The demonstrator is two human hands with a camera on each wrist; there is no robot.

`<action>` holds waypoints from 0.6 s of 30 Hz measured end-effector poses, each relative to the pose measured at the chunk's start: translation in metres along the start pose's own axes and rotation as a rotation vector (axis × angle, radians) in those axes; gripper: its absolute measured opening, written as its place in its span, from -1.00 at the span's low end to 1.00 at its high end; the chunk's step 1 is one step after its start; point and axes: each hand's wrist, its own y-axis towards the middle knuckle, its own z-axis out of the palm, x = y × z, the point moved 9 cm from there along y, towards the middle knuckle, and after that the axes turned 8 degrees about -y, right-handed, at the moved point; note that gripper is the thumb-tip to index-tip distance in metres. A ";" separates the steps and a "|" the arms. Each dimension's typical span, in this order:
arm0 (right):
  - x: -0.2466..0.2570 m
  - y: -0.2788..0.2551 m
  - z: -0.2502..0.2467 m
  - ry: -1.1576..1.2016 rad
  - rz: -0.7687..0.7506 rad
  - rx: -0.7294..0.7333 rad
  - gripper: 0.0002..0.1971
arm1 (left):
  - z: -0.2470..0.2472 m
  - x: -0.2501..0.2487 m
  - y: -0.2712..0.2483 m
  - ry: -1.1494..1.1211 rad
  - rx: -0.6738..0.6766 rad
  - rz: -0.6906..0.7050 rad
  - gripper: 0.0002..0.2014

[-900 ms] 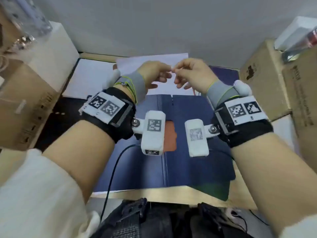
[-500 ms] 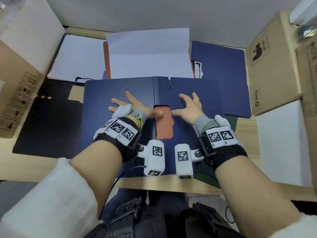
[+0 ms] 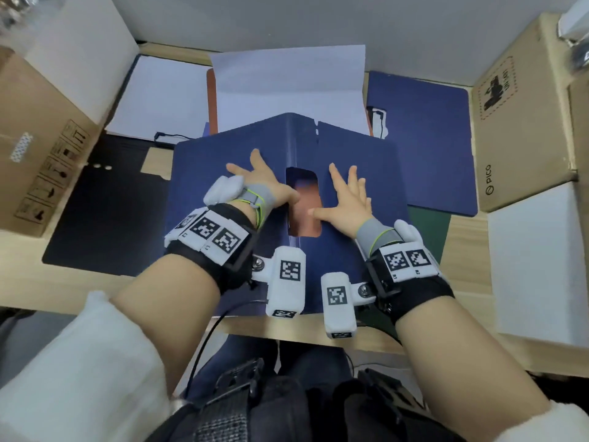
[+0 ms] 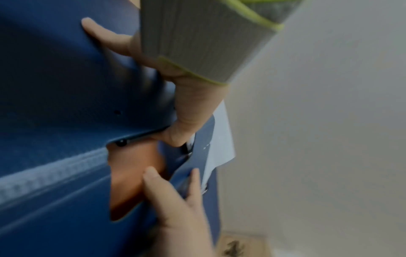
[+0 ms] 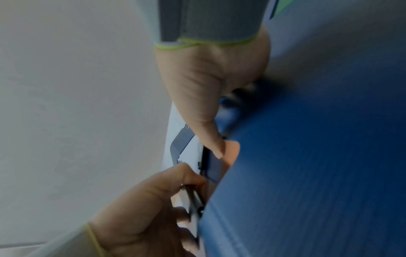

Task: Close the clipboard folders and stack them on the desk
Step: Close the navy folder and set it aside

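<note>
Blue folder [image 3: 223, 173] tented under both spread hands

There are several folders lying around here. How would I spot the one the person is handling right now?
Start at the wooden desk and look to the middle of its near edge. There lies a dark blue folder, spread face down and peaked along its spine, with the left hand and right hand spread on it. Unlike the other folders, it has a cutout in the spine showing orange.
</note>
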 end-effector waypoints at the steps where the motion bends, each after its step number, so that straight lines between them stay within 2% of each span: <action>1: 0.013 -0.001 -0.004 0.032 -0.042 0.010 -0.06 | -0.015 -0.003 -0.003 -0.061 -0.004 0.021 0.14; 5: 0.075 -0.008 -0.026 0.194 -0.236 0.044 -0.16 | -0.075 -0.025 -0.019 -0.317 -0.026 0.155 0.07; 8: 0.114 -0.016 -0.028 0.312 -0.335 0.093 -0.19 | -0.102 -0.039 -0.039 -0.444 -0.007 0.223 0.06; 11: 0.142 -0.025 -0.020 0.428 -0.390 0.156 -0.14 | -0.116 -0.051 -0.058 -0.540 0.044 0.328 -0.19; 13: 0.160 -0.031 -0.014 0.493 -0.435 0.205 -0.08 | -0.125 -0.050 -0.068 -0.590 0.083 0.364 -0.29; 15: 0.169 -0.035 -0.015 0.543 -0.482 0.211 -0.22 | -0.127 -0.054 -0.076 -0.631 0.162 0.397 -0.39; 18: 0.185 -0.042 -0.028 0.579 -0.584 0.167 -0.42 | -0.136 -0.065 -0.092 -0.705 0.210 0.485 -0.59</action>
